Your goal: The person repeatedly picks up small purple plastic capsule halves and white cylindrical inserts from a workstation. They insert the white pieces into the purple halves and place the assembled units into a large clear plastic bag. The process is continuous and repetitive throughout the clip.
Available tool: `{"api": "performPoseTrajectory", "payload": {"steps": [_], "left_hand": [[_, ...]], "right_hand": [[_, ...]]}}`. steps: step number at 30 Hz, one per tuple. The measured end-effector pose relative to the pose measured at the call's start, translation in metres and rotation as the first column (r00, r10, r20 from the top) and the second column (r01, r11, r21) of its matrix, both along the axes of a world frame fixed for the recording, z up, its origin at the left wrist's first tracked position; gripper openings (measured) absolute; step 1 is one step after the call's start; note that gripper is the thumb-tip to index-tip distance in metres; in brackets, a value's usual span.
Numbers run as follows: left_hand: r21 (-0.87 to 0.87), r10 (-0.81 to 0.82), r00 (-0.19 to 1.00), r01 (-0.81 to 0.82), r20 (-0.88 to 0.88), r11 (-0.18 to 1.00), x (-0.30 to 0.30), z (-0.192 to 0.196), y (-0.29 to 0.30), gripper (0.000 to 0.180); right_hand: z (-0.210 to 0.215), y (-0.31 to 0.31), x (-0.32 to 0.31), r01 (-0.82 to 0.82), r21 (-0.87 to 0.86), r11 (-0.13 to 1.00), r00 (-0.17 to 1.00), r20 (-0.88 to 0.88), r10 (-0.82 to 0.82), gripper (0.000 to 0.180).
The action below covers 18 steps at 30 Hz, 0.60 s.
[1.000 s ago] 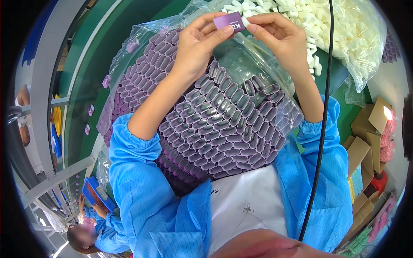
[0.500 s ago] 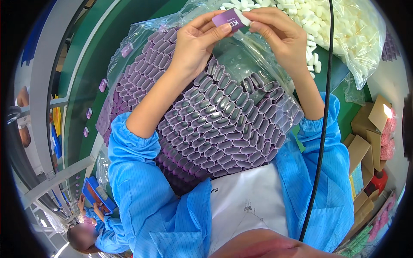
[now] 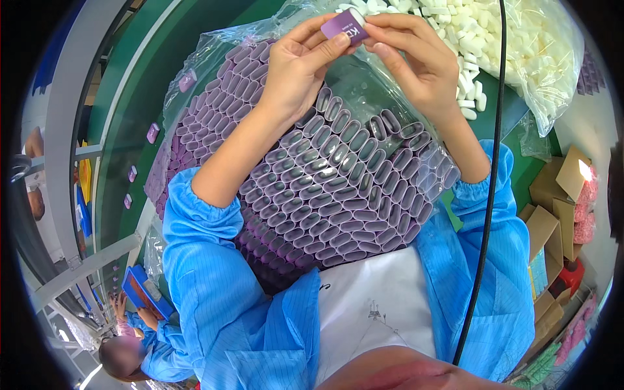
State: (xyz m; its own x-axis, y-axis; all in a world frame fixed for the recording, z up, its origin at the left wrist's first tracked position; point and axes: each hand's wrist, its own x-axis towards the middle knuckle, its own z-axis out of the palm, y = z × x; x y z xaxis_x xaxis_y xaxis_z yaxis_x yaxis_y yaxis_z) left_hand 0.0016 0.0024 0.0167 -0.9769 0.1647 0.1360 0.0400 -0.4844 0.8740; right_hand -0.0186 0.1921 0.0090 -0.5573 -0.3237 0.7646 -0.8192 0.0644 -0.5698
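Note:
At the top centre my left hand [image 3: 296, 68] pinches a short purple printed sleeve [image 3: 339, 27] between thumb and fingers. A white eraser-like block [image 3: 359, 13] sits in the sleeve's right end, with only a small white part showing. My right hand [image 3: 419, 62] has its bent fingers against that end, closed on the block, its thumb just below. Under my forearms stands a wide mass of oval purple sleeves [image 3: 331, 188], packed side by side with open ends up. Clear plastic film [image 3: 364, 84] lies around them. Loose white blocks [image 3: 468, 84] are heaped beyond my right hand.
A clear bag [image 3: 546, 71] of white blocks lies at the upper right. A black cable [image 3: 486, 214] hangs down past my right arm. Several purple pieces [image 3: 153, 132] lie on the green surface [image 3: 123, 97] at left. Open cartons [image 3: 545, 237] stand at right; a co-worker [image 3: 159, 351] sits lower left.
The white block has gone deeper into the purple sleeve, and my right fingers have moved left against its end. The loose purple pieces at left have shifted slightly left and down.

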Motion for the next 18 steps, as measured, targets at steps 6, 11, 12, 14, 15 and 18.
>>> {"api": "performPoseTrajectory", "payload": {"steps": [6, 11, 12, 14, 15, 18], "left_hand": [[0.106, -0.026, 0.998, 0.021, 0.051, 0.994, -0.001, -0.002, 0.002, 0.037], [-0.543, 0.245, 0.948, -0.317, -0.203, 0.778, -0.055, 0.025, -0.070, 0.039], [-0.639, 0.270, 0.933, -0.359, -0.236, 0.681, -0.069, 0.026, -0.101, 0.039], [-0.863, 0.292, 0.932, -0.322, -0.216, 0.391, -0.095, 0.023, -0.166, 0.040], [-0.956, 0.314, 0.935, -0.231, -0.167, 0.179, -0.099, 0.022, -0.198, 0.040], [-0.982, 0.421, 0.889, 0.183, 0.183, 0.041, -0.119, -0.013, -0.233, 0.044]], "right_hand": [[-0.003, -0.007, 0.001, 0.075, -0.127, 0.989, 0.996, 0.052, -0.069, 0.020], [0.005, 0.007, -0.009, 0.197, -0.206, 0.959, 0.928, 0.353, -0.115, 0.018], [0.005, 0.014, -0.019, 0.279, -0.133, 0.951, 0.906, 0.366, -0.215, 0.018], [-0.001, 0.028, -0.033, 0.398, 0.068, 0.915, 0.851, 0.345, -0.395, 0.017], [-0.005, 0.035, -0.039, 0.424, 0.181, 0.887, 0.832, 0.309, -0.461, 0.017], [-0.020, 0.044, -0.047, 0.503, 0.428, 0.751, 0.791, 0.124, -0.600, 0.017]]}}
